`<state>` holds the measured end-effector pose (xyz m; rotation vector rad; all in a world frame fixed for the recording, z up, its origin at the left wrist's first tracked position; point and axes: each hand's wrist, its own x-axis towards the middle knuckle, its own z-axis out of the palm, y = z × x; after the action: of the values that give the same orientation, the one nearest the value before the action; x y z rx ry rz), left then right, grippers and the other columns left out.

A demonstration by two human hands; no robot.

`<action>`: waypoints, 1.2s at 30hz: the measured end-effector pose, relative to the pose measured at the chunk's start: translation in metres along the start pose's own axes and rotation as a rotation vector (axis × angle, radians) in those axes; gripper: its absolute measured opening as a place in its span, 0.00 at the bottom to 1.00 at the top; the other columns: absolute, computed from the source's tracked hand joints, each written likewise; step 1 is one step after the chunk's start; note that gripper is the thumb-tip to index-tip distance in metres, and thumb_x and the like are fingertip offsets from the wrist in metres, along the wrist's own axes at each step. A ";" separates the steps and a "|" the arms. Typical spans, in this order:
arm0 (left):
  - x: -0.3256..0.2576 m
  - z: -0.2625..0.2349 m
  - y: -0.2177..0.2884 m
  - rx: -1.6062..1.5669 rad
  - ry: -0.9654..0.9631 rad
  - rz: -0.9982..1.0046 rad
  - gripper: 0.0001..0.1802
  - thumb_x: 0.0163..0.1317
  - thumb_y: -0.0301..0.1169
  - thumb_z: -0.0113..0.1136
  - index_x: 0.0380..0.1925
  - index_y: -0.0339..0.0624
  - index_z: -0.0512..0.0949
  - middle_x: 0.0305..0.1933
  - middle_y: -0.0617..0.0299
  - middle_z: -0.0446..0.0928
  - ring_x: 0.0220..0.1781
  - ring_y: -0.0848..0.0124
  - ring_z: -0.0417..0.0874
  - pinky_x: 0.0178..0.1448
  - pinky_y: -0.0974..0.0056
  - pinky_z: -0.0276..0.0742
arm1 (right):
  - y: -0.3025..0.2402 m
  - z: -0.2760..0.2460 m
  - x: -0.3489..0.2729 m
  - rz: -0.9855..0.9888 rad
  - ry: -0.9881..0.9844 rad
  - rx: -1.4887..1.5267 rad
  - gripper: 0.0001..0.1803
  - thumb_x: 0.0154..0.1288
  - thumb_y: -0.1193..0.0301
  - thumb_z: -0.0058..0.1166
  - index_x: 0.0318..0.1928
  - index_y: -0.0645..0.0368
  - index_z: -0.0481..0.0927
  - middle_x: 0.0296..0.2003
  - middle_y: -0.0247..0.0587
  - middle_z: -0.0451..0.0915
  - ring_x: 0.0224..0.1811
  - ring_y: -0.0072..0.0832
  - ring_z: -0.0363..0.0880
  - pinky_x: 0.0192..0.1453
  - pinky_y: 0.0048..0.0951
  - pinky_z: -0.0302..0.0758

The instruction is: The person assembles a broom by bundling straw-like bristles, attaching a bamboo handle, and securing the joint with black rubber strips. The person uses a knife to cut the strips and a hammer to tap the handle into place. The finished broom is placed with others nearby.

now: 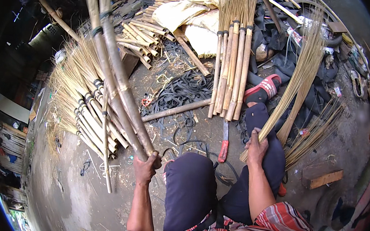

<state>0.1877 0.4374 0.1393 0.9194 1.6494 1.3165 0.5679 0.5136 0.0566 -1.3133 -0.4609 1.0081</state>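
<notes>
My left hand (147, 167) is closed round the lower ends of two long bamboo poles (120, 84). Black bands wrap both poles high up, and their tops run out of view. My right hand (256, 147) grips the lower end of a bundle of thin straw-coloured broom sticks (297, 78), which slants up to the right across my right leg. More loose broom sticks (316, 136) lie on the ground beside that leg. Between my knees and the strips lies a knife (224, 147) with a red handle.
Bamboo-handled brooms lie in a group at left (93, 111) and another at upper centre (232, 66). Behind are cut bamboo tubes (142, 37) and a pale sack (198, 20). Black rubber strips (187, 88) heap mid-floor by a pole (175, 110). A wood block (322, 175) sits lower right.
</notes>
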 end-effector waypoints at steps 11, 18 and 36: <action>0.175 0.242 0.002 0.234 -0.488 0.052 0.16 0.64 0.28 0.73 0.45 0.36 0.75 0.29 0.61 0.80 0.24 0.74 0.79 0.26 0.64 0.76 | -0.010 0.006 0.004 0.069 0.013 0.014 0.14 0.78 0.70 0.56 0.56 0.66 0.76 0.25 0.29 0.71 0.19 0.16 0.70 0.22 0.22 0.71; 0.246 0.339 -0.034 0.466 -0.561 0.169 0.34 0.60 0.38 0.75 0.60 0.27 0.75 0.48 0.40 0.87 0.48 0.53 0.90 0.54 0.55 0.85 | -0.013 0.015 0.005 0.120 0.012 -0.071 0.13 0.78 0.71 0.57 0.56 0.66 0.76 0.24 0.28 0.71 0.20 0.15 0.70 0.23 0.22 0.70; 0.244 -0.025 -0.112 1.379 0.253 0.034 0.58 0.59 0.53 0.77 0.81 0.43 0.54 0.84 0.46 0.55 0.87 0.50 0.51 0.88 0.39 0.44 | 0.004 0.029 0.009 0.039 0.068 -0.225 0.12 0.77 0.71 0.58 0.55 0.64 0.78 0.24 0.29 0.72 0.19 0.15 0.70 0.21 0.22 0.70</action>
<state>0.0611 0.6268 -0.0051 1.5324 2.7504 0.1035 0.5487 0.5368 0.0581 -1.5578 -0.5093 0.9607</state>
